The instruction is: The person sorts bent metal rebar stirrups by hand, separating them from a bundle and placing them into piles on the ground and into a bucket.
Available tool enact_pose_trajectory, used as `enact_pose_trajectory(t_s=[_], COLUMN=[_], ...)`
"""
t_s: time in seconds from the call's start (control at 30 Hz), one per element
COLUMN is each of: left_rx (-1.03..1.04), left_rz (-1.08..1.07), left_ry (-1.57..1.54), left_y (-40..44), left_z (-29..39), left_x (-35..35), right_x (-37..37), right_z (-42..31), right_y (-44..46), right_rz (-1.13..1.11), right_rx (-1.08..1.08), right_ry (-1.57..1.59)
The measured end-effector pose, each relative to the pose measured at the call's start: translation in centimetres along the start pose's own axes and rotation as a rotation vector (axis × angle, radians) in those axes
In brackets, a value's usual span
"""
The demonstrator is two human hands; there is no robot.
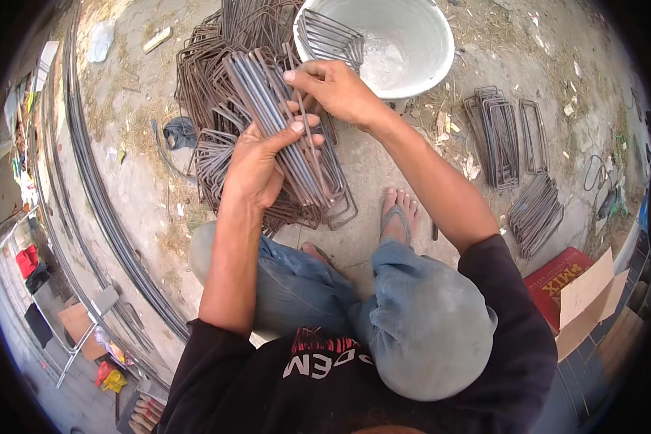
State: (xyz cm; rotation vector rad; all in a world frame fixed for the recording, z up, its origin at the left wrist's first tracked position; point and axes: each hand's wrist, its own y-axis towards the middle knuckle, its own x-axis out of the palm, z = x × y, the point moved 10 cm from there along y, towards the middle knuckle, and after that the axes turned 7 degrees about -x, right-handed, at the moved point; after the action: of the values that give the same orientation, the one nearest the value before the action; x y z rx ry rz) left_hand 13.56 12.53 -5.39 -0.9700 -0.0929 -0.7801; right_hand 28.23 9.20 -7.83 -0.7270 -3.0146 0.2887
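Note:
My left hand (264, 155) is wrapped round a bundle of rebar stirrups (265, 90), its thumb across their near side. The bundle slants over a large pile of rusty stirrups (199, 69) on the ground. At the bundle's right edge, my right hand (336, 90) pinches one stirrup between thumb and fingers. This stirrup lies slightly apart from the others, and its lower part passes by my left fingertips. Just beyond my right hand stands a white basin (447, 54), with several stirrups (333, 36) leaning inside its left wall.
Long steel rods (98, 181) curve along the ground at left. To the right lie stacked stirrups (495, 137), a separate stirrup (534, 137) and another heap (535, 217). A red box (550, 282) and an open cardboard box (589, 300) stand lower right. My sandalled foot (399, 217) is near the pile.

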Motion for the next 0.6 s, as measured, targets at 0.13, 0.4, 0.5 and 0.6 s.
enact_pose_trajectory(t_s=[0.13,0.4,0.5,0.6], left_rx=[0.007,0.009,0.005,0.000], left_rz=[-0.054,0.007,-0.025,-0.042], left_ry=[0.012,-0.021,-0.102,-0.170], left_y=[0.0,0.5,0.8,0.3], left_z=[-0.1,0.5,0.9,1.2], left_x=[0.5,-1.7,-1.9,-1.8], right_x=[-2.0,-5.6,-5.1,-4.5], right_z=[-4.7,-10.0,-10.5,-10.6], right_y=[-0.2,-4.1,-6.3,-9.4], right_rz=[0.129,0.150,0.123,0.040], right_rx=[-0.153,-0.236,-0.563,-0.643], right_ry=[-0.265,-0.254,-0.360,-0.421])
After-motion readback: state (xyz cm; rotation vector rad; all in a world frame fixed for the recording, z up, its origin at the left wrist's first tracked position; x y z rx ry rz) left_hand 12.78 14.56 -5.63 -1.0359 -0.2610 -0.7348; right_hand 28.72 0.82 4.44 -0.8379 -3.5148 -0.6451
